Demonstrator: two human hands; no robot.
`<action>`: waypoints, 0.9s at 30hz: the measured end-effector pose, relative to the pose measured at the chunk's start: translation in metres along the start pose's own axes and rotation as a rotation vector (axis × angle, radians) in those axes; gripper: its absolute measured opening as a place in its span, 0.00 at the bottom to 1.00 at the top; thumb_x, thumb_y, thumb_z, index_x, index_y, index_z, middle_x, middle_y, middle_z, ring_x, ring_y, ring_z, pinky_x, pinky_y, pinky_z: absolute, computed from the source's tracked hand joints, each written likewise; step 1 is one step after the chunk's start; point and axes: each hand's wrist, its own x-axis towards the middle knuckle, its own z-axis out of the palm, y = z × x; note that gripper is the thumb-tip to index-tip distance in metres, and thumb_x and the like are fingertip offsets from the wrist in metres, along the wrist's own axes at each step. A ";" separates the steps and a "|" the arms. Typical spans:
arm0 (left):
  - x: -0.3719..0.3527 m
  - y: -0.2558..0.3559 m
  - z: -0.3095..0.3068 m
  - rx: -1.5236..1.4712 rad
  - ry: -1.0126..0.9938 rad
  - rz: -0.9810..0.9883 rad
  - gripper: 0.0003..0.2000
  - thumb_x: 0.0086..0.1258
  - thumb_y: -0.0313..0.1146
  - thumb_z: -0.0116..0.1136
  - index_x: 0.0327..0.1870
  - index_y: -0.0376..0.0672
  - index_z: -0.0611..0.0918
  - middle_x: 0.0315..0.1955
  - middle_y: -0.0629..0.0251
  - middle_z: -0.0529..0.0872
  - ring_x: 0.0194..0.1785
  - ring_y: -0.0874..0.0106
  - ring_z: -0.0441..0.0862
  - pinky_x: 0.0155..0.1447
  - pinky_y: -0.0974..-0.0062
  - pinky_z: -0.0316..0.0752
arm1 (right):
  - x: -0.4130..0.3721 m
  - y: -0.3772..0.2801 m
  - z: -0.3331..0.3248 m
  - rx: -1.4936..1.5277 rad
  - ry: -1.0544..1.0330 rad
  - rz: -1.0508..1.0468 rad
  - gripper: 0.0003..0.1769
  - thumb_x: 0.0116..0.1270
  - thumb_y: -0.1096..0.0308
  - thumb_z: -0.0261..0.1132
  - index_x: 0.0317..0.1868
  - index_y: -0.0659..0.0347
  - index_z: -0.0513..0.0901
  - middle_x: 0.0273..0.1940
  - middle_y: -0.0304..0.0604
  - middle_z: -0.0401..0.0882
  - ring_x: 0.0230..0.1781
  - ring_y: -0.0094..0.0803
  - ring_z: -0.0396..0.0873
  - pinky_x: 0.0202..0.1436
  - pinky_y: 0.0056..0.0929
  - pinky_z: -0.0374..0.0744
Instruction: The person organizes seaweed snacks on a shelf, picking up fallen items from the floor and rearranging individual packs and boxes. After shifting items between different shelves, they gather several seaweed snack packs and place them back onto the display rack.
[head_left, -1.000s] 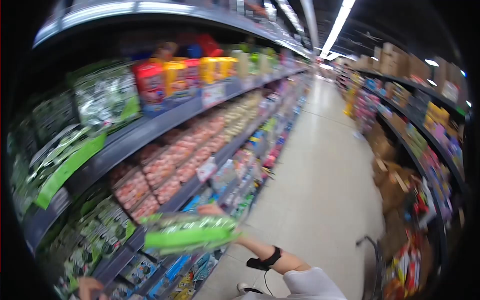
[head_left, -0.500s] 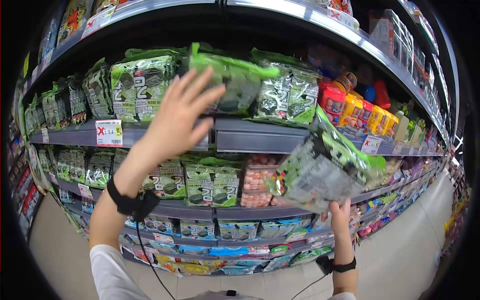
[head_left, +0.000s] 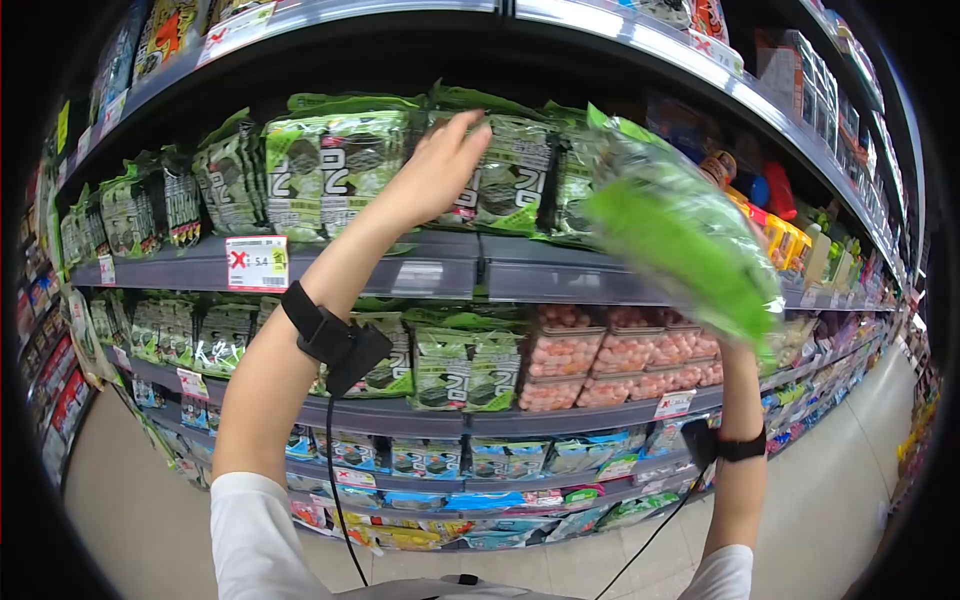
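Note:
My left hand [head_left: 447,168] rests at the upper left of a green-and-black seaweed pack [head_left: 515,175] standing on the upper shelf. Its fingers are stretched out and lie against the front of the packs. To its left stands another seaweed pack [head_left: 365,165] of the same kind. My right hand is hidden behind a second, loose seaweed pack [head_left: 685,230], held up in front of the shelf and smeared by motion. Only the right forearm [head_left: 740,385] shows below it. This held pack is tilted, its bright green edge toward the lower right.
Below runs a shelf with more seaweed packs [head_left: 465,365] and clear boxes of pink items [head_left: 565,360]. Yellow containers [head_left: 790,245] stand to the right. A price tag [head_left: 257,263] hangs on the shelf edge [head_left: 390,275]. Cables trail from both wrist straps [head_left: 325,335].
The pack by my left hand, tilted and blurred before, now stands upright in the row, with that hand against it. The right hand's pack has risen and turned. The view has shifted slightly.

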 end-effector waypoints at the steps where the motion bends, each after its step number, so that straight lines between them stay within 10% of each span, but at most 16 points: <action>1: 0.001 0.004 -0.004 -0.425 0.013 -0.055 0.29 0.74 0.54 0.36 0.70 0.47 0.60 0.70 0.50 0.56 0.73 0.52 0.49 0.74 0.62 0.44 | 0.037 -0.022 0.018 0.144 0.143 -0.062 0.26 0.51 0.75 0.68 0.53 0.63 0.74 0.58 0.48 0.71 0.58 0.36 0.71 0.54 0.28 0.73; 6: -0.015 0.030 -0.018 -0.722 0.164 -0.011 0.32 0.73 0.53 0.39 0.71 0.42 0.53 0.70 0.47 0.52 0.75 0.58 0.45 0.74 0.62 0.41 | 0.091 -0.017 0.082 -0.323 0.012 -0.325 0.29 0.47 0.86 0.59 0.52 0.53 0.76 0.60 0.45 0.68 0.58 0.46 0.69 0.57 0.36 0.74; 9: -0.037 0.036 -0.025 0.196 0.241 0.474 0.28 0.60 0.35 0.59 0.64 0.47 0.67 0.69 0.55 0.58 0.73 0.54 0.50 0.73 0.57 0.49 | 0.110 -0.010 0.111 -0.414 -0.095 -0.394 0.30 0.54 0.82 0.56 0.58 0.49 0.74 0.63 0.42 0.64 0.62 0.47 0.66 0.61 0.37 0.72; 14: -0.065 0.025 -0.032 0.528 0.173 0.561 0.23 0.55 0.30 0.61 0.55 0.48 0.75 0.66 0.60 0.62 0.71 0.53 0.53 0.72 0.51 0.50 | 0.116 0.007 0.102 -0.114 -0.395 -0.084 0.34 0.54 0.84 0.52 0.62 0.50 0.72 0.67 0.44 0.60 0.66 0.45 0.63 0.65 0.32 0.66; 18: -0.067 -0.001 -0.050 0.640 0.344 0.373 0.25 0.57 0.30 0.59 0.59 0.49 0.72 0.67 0.59 0.60 0.71 0.52 0.52 0.73 0.52 0.49 | 0.108 0.002 0.096 0.247 -0.284 0.283 0.26 0.57 0.71 0.60 0.59 0.53 0.74 0.67 0.50 0.57 0.69 0.42 0.57 0.65 0.33 0.64; 19: -0.065 -0.010 -0.052 0.639 0.345 0.376 0.25 0.57 0.30 0.59 0.59 0.49 0.72 0.67 0.59 0.60 0.71 0.52 0.52 0.73 0.52 0.49 | 0.100 0.007 0.105 -0.052 -0.182 0.068 0.31 0.56 0.69 0.66 0.62 0.51 0.70 0.67 0.50 0.55 0.68 0.43 0.58 0.64 0.35 0.66; 22: -0.064 -0.025 -0.056 0.630 0.315 0.377 0.26 0.59 0.32 0.59 0.61 0.49 0.70 0.67 0.57 0.59 0.71 0.51 0.51 0.72 0.52 0.48 | 0.097 -0.022 0.114 -0.013 -0.103 0.241 0.43 0.52 0.70 0.71 0.68 0.51 0.60 0.67 0.51 0.54 0.67 0.43 0.59 0.65 0.37 0.66; 24: -0.065 -0.020 -0.055 0.619 0.309 0.381 0.27 0.58 0.33 0.60 0.62 0.48 0.70 0.67 0.57 0.59 0.71 0.51 0.51 0.72 0.52 0.48 | 0.096 -0.017 0.122 0.636 -0.047 0.445 0.49 0.51 0.75 0.71 0.70 0.53 0.52 0.66 0.51 0.54 0.67 0.42 0.58 0.68 0.38 0.63; 27: -0.070 -0.007 -0.051 0.477 0.325 0.406 0.29 0.57 0.35 0.62 0.63 0.45 0.68 0.67 0.55 0.59 0.71 0.51 0.52 0.72 0.53 0.49 | 0.097 -0.032 0.117 0.602 0.074 0.328 0.48 0.52 0.79 0.69 0.70 0.56 0.51 0.65 0.54 0.56 0.67 0.42 0.59 0.69 0.37 0.60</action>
